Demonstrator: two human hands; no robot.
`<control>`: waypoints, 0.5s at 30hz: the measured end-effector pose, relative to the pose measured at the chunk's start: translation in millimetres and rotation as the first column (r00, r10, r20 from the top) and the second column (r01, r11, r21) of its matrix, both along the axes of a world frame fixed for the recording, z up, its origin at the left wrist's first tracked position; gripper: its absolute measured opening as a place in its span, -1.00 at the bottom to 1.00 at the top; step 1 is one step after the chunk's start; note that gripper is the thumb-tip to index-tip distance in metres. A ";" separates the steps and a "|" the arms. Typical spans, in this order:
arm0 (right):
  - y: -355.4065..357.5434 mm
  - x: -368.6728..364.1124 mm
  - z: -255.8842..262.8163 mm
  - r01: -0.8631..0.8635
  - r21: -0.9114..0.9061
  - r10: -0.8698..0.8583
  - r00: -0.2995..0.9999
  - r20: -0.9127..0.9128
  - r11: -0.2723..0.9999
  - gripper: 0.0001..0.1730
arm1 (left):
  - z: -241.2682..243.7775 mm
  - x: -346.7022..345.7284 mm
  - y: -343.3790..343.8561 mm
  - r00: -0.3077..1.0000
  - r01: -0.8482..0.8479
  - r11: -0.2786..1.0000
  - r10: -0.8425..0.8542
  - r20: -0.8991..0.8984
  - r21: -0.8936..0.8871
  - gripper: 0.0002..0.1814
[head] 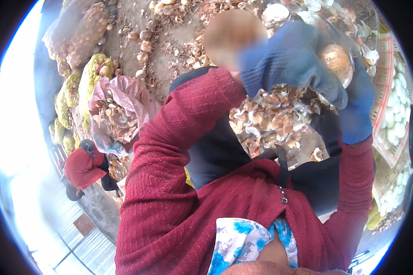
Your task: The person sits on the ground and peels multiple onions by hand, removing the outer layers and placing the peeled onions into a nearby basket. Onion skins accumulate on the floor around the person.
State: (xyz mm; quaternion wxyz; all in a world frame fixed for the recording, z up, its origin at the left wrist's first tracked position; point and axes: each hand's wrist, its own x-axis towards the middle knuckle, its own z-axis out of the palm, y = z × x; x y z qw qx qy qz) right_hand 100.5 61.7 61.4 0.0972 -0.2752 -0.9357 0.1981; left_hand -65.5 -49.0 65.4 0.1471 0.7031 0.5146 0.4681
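Note:
An onion (335, 63) with brown papery skin and a paler lower side is between my two blue-gloved hands. My left hand (292, 60) reaches across from the left, with its thumb end against the onion's lower edge. On the other side, my right hand (359, 98) cups the onion; its far fingers are blurred. Whether either hand also has a tool is hidden. Below the hands, a heap of onion skins (268, 118) covers the ground between my dark-trousered legs.
Plastic crates (382, 99) of peeled white onions (395, 113) stand at the right. To the left are a pink woven sack (141, 98) containing skins and several yellow mesh sacks (94, 77). Loose onions (145, 46) dot the ground. A person in red (84, 165) bends farther off.

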 end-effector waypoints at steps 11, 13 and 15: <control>2.4 -1.2 -0.6 -0.243 -0.502 -0.021 0.885 -0.464 0.830 -0.55 | 14.1 26.2 -7.2 0.854 -0.046 0.883 0.277 0.440 -0.466 -0.36; 10.7 -0.1 5.5 -0.074 -0.808 -0.256 0.928 -0.270 0.584 -0.55 | 26.0 23.5 2.6 0.940 -0.097 0.919 0.210 0.267 -0.381 -0.33; 19.4 0.1 4.3 -0.085 -0.660 -0.118 0.959 -0.257 0.747 -0.55 | 25.8 20.0 6.8 0.932 -0.048 0.919 0.182 0.315 -0.391 -0.33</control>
